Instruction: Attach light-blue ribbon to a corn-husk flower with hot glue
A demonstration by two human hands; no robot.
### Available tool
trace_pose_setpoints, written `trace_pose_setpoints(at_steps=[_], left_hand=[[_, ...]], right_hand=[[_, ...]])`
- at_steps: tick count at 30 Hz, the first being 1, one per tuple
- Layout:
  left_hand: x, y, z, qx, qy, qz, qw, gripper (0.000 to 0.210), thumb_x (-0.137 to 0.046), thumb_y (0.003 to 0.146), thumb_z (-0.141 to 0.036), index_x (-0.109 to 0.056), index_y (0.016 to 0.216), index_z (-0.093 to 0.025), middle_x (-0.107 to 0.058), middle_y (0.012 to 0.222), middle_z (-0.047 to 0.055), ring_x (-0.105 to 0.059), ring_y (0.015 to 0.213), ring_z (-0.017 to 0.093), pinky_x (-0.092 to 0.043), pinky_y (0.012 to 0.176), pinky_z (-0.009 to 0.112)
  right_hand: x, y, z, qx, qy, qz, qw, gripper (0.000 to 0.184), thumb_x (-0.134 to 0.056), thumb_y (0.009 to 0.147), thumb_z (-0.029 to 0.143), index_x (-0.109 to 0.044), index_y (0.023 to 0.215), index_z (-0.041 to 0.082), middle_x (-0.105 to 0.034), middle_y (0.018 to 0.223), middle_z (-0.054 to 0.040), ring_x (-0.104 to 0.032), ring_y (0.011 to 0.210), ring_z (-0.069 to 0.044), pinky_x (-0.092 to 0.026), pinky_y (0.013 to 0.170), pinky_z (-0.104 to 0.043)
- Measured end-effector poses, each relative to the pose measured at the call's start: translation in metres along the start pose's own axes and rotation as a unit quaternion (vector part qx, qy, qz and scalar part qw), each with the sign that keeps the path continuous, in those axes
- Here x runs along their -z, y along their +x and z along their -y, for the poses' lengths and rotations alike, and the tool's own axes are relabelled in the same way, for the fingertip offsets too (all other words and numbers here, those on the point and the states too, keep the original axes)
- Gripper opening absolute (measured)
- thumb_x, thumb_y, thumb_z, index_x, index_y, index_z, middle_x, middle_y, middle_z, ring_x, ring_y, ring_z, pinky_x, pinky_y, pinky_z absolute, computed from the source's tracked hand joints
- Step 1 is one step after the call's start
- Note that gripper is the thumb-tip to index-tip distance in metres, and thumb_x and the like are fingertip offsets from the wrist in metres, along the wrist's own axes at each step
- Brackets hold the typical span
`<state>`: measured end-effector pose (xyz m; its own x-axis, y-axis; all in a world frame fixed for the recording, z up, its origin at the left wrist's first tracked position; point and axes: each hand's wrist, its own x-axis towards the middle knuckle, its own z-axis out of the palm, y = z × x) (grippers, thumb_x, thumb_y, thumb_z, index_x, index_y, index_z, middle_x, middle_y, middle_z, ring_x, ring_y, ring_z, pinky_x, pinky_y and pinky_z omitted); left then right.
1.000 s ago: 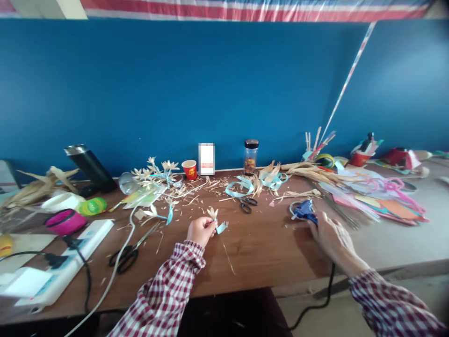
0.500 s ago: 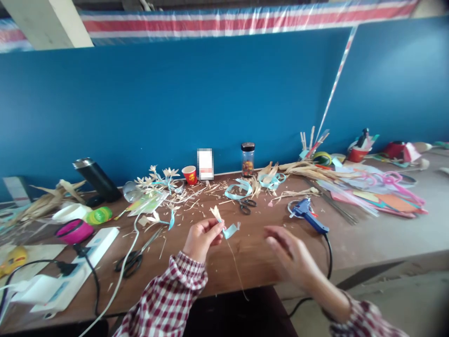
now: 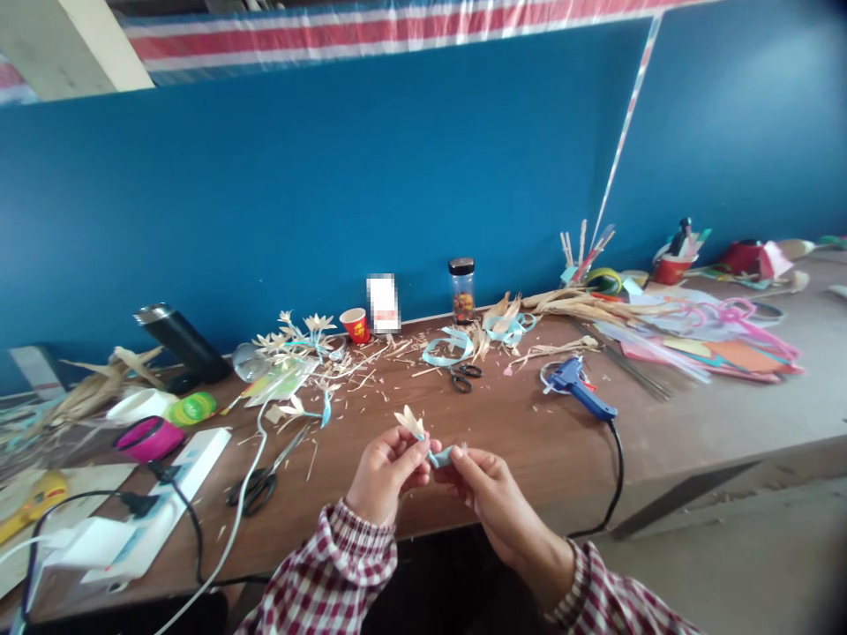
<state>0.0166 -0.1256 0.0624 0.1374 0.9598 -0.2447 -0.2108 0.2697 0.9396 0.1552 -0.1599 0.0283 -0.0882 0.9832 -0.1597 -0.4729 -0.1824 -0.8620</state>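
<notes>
A small pale flower (image 3: 410,421) sits at the left hand (image 3: 386,476), pinched near its base between thumb and fingers; its long axis runs up and away, petals toward eleven o'clock. From that base a light-blue strip (image 3: 442,457) leads out toward four o'clock, then levels toward three, bridging the narrow gap between the hands. The right hand (image 3: 493,494) pinches the strip's free end, so it is nearer the strip's tip, while the left is nearer the petals. Both hands' fingers are closed tight.

Clocked from the flower, small scissors (image 3: 464,379) lie between one and two, beyond the hands, and a blue glue gun (image 3: 580,391) lies just short of three, well apart. A blue-stemmed flower (image 3: 293,407) rests on the desk (image 3: 509,423) near nine. Large black-handled scissors (image 3: 257,489) lie toward eight, a white cable (image 3: 246,483) crossing them. A lidded jar (image 3: 462,298) stands near one, a red cup (image 3: 356,326) at eleven.
</notes>
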Motion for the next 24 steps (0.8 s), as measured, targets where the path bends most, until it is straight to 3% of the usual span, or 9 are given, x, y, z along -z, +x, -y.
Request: trace_pose_setpoints(at_steps=[3, 8, 24], left_hand=[[0.001, 0.002, 0.004, 0.021, -0.007, 0.008, 1.000, 0.038, -0.081, 0.054, -0.033, -0.069, 0.083, -0.011, -0.070, 0.072, 0.006, -0.052, 0.050, 0.006, -0.047, 0.047, 0.016], [0.006, 0.002, 0.007, 0.020, 0.005, 0.001, 1.000, 0.035, -0.081, 0.054, -0.034, -0.072, 0.080, -0.012, -0.069, 0.071, 0.006, -0.052, 0.051, 0.006, -0.047, 0.047, 0.017], [0.012, 0.001, 0.017, 0.001, 0.090, 0.062, 0.994, 0.026, -0.076, 0.062, -0.036, -0.072, 0.072, -0.013, -0.067, 0.066, 0.005, -0.052, 0.050, 0.008, -0.047, 0.052, 0.021]], right_hand=[[0.001, -0.001, -0.002, -0.024, 0.010, -0.004, 1.000, 0.041, -0.062, 0.075, 0.053, -0.070, 0.077, 0.012, -0.065, 0.065, -0.0051, -0.056, 0.062, -0.013, -0.040, 0.056, -0.022], [0.003, 0.000, -0.006, -0.031, 0.014, -0.016, 0.999, 0.037, -0.063, 0.075, 0.050, -0.070, 0.078, 0.014, -0.065, 0.067, -0.0047, -0.055, 0.063, -0.013, -0.039, 0.056, -0.021], [0.007, -0.012, -0.013, 0.028, -0.052, -0.048, 0.997, 0.034, -0.061, 0.078, 0.046, -0.072, 0.071, 0.014, -0.062, 0.061, -0.0016, -0.043, 0.052, -0.008, -0.033, 0.052, -0.020]])
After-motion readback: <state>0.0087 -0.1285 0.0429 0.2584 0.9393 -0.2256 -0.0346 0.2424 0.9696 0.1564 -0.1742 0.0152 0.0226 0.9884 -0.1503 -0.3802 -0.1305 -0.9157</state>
